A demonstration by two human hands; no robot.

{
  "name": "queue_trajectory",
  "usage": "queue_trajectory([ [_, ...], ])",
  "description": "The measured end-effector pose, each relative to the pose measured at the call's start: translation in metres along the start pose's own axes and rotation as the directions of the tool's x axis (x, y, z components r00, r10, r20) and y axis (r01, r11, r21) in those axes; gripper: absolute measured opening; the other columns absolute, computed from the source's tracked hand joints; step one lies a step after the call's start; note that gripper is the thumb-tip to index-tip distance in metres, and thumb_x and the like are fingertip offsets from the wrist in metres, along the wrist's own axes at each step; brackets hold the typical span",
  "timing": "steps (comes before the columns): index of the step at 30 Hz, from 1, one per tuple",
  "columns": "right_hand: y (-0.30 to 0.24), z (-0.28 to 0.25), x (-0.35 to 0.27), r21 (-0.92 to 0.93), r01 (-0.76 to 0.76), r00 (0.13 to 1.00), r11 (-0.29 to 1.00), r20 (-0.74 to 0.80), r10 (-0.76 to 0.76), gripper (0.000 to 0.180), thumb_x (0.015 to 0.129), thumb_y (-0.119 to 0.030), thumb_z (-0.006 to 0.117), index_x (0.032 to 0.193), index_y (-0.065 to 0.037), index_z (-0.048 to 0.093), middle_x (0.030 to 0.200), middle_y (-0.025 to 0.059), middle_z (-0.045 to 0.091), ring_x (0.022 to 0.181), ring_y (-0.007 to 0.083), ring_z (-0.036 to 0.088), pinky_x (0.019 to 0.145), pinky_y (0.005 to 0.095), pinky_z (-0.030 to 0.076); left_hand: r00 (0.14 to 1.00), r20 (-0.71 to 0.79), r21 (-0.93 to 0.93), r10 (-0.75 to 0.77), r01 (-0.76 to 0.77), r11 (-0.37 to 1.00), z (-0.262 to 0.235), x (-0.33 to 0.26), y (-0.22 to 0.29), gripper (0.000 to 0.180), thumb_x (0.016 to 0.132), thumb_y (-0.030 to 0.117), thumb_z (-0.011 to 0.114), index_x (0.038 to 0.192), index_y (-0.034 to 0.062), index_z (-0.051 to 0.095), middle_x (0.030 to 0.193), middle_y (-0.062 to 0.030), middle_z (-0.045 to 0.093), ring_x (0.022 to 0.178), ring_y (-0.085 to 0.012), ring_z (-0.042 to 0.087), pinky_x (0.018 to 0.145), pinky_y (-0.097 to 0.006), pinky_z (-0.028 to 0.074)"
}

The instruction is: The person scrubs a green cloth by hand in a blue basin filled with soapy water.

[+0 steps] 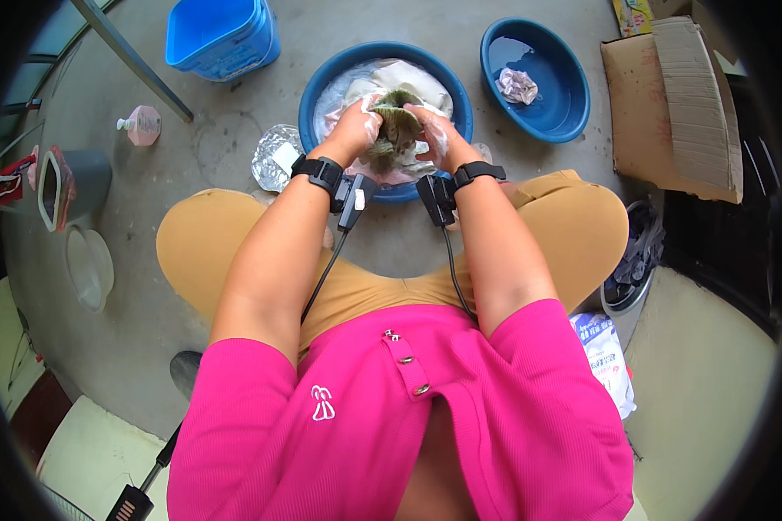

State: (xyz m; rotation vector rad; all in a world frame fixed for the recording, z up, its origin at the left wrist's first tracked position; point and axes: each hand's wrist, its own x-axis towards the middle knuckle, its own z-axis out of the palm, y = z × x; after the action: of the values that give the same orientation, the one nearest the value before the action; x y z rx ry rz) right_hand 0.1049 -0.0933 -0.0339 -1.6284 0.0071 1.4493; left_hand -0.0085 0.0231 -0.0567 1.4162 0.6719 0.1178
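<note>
**Head view: both hands scrubbing a cloth over the basin**

Head camera is looking down on a concrete floor (pixel 235 165), with a cardboard box (pixel 678 104) lying at right and a blue bucket (pixel 222 35) at upper left. Centre stage, the blue basin (pixel 321 87) is holding soapy water and pale laundry; a second basin (pixel 565 95) beside it is holding one small rinsed-looking piece. Left hand (pixel 354 130) and right hand (pixel 434 135) are both closing tight on an olive cloth (pixel 397 122), bunching it between them just above the suds. Its long axis is running away from the person, top end pointing at the far rim. By my reading, washing is mid-way: plenty is soaking, little is moved across.
</note>
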Motion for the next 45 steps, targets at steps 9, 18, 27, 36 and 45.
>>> queue_trajectory([
  [9, -0.041, 0.035, -0.104, 0.055, 0.375, 0.925, 0.925, -0.084, -0.37, 0.039, 0.079, -0.031, 0.057, 0.11, -0.008, 0.051, 0.107, 0.0082, 0.053, 0.102, 0.0219, 0.049, 0.081, 0.0417, 0.046, 0.979, 0.015, -0.292, 0.204, -0.191, 0.937, 0.008, -0.029, 0.066, 0.031, 0.078, 0.002, 0.045, 0.108, 0.0029, 0.053, 0.097, -0.0054, 0.057, 0.09, -0.0162, 0.054, 0.083, -0.026, 0.041],
  [18, -0.032, 0.028, -0.092, 0.368, 0.421, 0.9, 0.829, -0.284, -0.331, 0.021, 0.078, -0.005, 0.051, 0.098, 0.0, 0.052, 0.092, 0.0123, 0.056, 0.086, 0.0266, 0.057, 0.069, 0.0425, 0.053, 0.853, -0.009, 0.65, 0.522, -0.391, 0.651, 0.012, -0.035, 0.055, 0.033, 0.078, 0.006, 0.05, 0.109, 0.0098, 0.058, 0.101, -0.0151, 0.057, 0.092, -0.0298, 0.057, 0.082, -0.032, 0.044],
  [27, -0.008, 0.002, -0.035, 0.412, 0.405, 0.908, 0.816, -0.284, -0.307, 0.047, 0.076, 0.0, 0.045, 0.123, -0.005, 0.044, 0.104, 0.013, 0.054, 0.088, 0.0239, 0.057, 0.071, 0.0363, 0.05, 0.991, -0.043, 0.699, -0.124, 0.118, 0.706, -0.006, -0.016, -0.002, 0.046, 0.066, 0.015, 0.071, 0.106, 0.0016, 0.053, 0.098, -0.0204, 0.06, 0.096, -0.0332, 0.056, 0.081, -0.037, 0.043],
  [36, -0.009, -0.009, 0.034, 0.573, 0.454, 0.887, 0.683, -0.367, -0.282, 0.042, 0.074, 0.006, 0.046, 0.116, 0.003, 0.048, 0.092, 0.0042, 0.053, 0.073, 0.0057, 0.047, 0.063, 0.0161, 0.038, 0.922, -0.382, 0.396, -0.064, 0.225, 0.89, 0.011, 0.012, -0.002, 0.022, 0.076, 0.015, 0.063, 0.089, 0.0015, 0.051, 0.078, -0.0097, 0.059, 0.07, -0.0185, 0.056, 0.064, -0.029, 0.043],
  [45, 0.004, -0.007, 0.034, 0.551, 0.294, 0.956, 0.781, -0.166, -0.242, 0.043, 0.074, 0.005, 0.045, 0.116, -0.004, 0.052, 0.1, 0.0046, 0.054, 0.084, 0.0099, 0.052, 0.075, 0.021, 0.041, 0.902, -0.38, 0.287, -0.205, 0.326, 0.901, 0.045, -0.029, -0.015, 0.046, 0.072, 0.009, 0.066, 0.11, -0.003, 0.042, 0.094, -0.0154, 0.056, 0.088, -0.024, 0.054, 0.082, -0.032, 0.04],
])
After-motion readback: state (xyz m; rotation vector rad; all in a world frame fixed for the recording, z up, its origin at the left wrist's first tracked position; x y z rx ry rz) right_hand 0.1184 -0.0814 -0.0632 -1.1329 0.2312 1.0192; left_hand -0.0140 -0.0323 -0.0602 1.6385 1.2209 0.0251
